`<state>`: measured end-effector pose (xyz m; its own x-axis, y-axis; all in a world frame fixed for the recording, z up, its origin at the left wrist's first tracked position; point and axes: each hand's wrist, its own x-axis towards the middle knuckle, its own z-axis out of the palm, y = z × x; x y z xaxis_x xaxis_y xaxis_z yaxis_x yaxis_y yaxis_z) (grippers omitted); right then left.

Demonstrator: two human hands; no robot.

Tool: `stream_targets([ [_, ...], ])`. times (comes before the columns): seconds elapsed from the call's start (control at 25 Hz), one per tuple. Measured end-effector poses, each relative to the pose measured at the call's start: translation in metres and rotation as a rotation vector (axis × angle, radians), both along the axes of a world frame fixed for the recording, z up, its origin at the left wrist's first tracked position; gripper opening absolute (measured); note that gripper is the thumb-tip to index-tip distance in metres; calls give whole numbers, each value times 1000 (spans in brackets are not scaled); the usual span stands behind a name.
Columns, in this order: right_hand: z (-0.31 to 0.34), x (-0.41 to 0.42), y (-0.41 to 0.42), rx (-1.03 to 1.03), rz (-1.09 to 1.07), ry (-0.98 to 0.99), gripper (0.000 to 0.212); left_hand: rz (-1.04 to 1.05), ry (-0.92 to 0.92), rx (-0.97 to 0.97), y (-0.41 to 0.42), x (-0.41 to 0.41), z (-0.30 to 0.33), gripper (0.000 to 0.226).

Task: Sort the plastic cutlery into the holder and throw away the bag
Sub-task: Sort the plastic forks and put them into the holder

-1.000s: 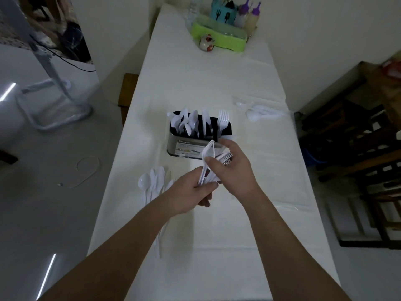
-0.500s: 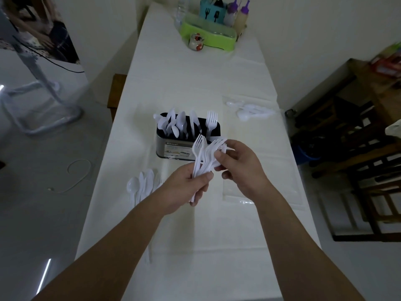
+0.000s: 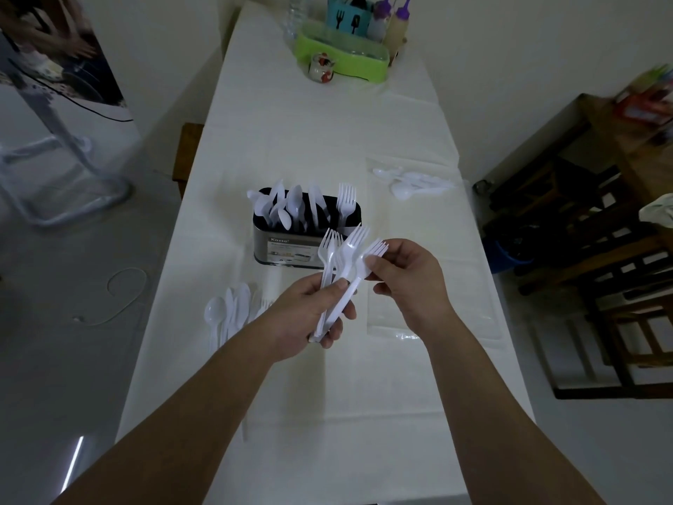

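Note:
My left hand (image 3: 307, 315) grips a bunch of white plastic forks (image 3: 340, 262) by their handles, tines fanned upward. My right hand (image 3: 408, 282) pinches the head of the rightmost fork. Just behind them stands the metal cutlery holder (image 3: 287, 249), with spoons and knives in its left part and a fork at its right end. Loose white spoons (image 3: 227, 313) lie on the table left of my left hand. A clear empty bag (image 3: 437, 315) lies flat right of my hands. A second clear bag with spoons (image 3: 413, 182) rests further back on the right.
The long white table (image 3: 327, 140) carries a green tray (image 3: 342, 58) with bottles and a teal caddy at its far end, beside a small patterned jar (image 3: 320, 67). Dark wooden chairs (image 3: 601, 267) stand to the right. A metal frame (image 3: 62, 176) stands on the floor at left.
The forks have spread into a fan in my left hand. My right hand has shifted right and now pinches one fork's head. The view has tilted slightly.

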<state>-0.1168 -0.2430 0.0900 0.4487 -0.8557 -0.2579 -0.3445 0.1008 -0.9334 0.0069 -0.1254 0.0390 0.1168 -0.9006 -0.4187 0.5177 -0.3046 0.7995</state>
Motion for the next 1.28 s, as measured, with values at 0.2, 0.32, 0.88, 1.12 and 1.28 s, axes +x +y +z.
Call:
stream_targets([
  [0.2, -1, -1, -3, -28, -15, -17, 9, -40, -57, 37, -1, -2, 1, 29],
  [0.32, 0, 2, -4, -69, -6, -16, 12, -113, -41, 34, -1, -1, 3, 37],
  [0.88, 16, -1, -32, -48, 326, 97, 16, -154, -215, -19, -7, 8, 3, 36],
  [1.12, 17, 7, -43, 49, 349, 46, 17, -83, -287, -62, -20, 16, 1, 33],
  [1.28, 24, 15, -52, 83, 424, 50, 17, -68, -218, -73, -27, 19, 3, 35],
])
